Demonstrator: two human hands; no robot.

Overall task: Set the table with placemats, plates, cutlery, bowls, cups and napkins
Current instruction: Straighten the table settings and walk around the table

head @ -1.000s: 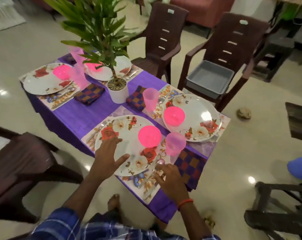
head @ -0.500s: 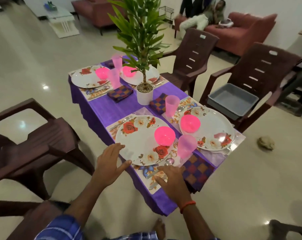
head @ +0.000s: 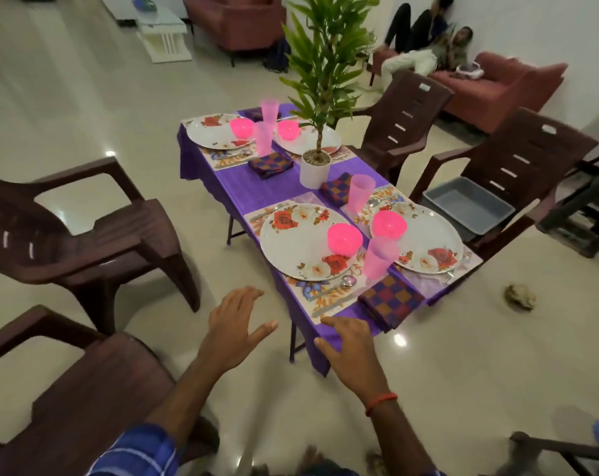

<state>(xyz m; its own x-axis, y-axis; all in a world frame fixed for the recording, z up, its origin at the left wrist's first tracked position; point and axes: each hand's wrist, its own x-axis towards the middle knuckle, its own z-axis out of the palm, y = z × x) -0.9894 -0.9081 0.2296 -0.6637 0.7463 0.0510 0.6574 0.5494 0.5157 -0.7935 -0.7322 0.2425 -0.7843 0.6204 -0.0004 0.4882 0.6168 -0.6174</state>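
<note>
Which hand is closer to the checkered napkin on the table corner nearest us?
The right hand. It is at the tablecloth edge, just below the checkered napkin. The left hand hovers off the tablecloth, farther to the napkin's left.

The far right plate [head: 301, 144] was partly hidden by the plant [head: 325, 56] and its pot [head: 314, 171]. The cutlery [head: 264, 214] left of the near plate [head: 291, 242] was too blurred to be identified. The nearest chair [head: 85, 407] was cut off by the left and bottom edges.

Dim indoor light; glare spots on floor [head: 110, 153]; wide-angle bending, blurred edges
</note>
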